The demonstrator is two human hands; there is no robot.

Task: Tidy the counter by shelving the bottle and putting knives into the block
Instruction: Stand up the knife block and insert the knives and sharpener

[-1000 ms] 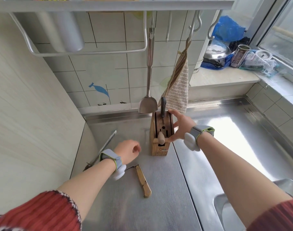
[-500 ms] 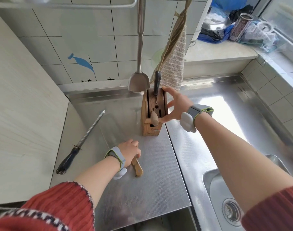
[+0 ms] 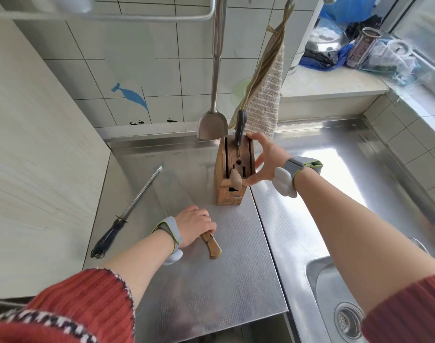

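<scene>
A wooden knife block [image 3: 230, 194] stands upright on the steel counter [image 3: 211, 280]. A black-handled knife [image 3: 240, 125] and a pale wooden handle [image 3: 235, 179] stick out of its slots. My right hand [image 3: 266, 160] holds the block's right side, fingers on its top edge and thumb lower down. My left hand [image 3: 195, 225] is closed over a wooden-handled knife [image 3: 212, 246] lying flat on the counter; its blade is hidden under the hand. A sharpening steel [image 3: 127, 214] with a dark handle lies at the left. A white bottle-like cylinder [image 3: 73, 3] lies on the rack above, mostly cut off.
A metal spatula [image 3: 212, 125] and a striped cloth [image 3: 264, 95] hang just behind the block. A sink [image 3: 335, 305] with a drain sits at the lower right. The window ledge at the back right holds a tin, bags and a pot.
My left hand has come down from beside the block onto the wooden-handled knife and closed over it. The right hand stays on the block. The camera has tilted downward.
</scene>
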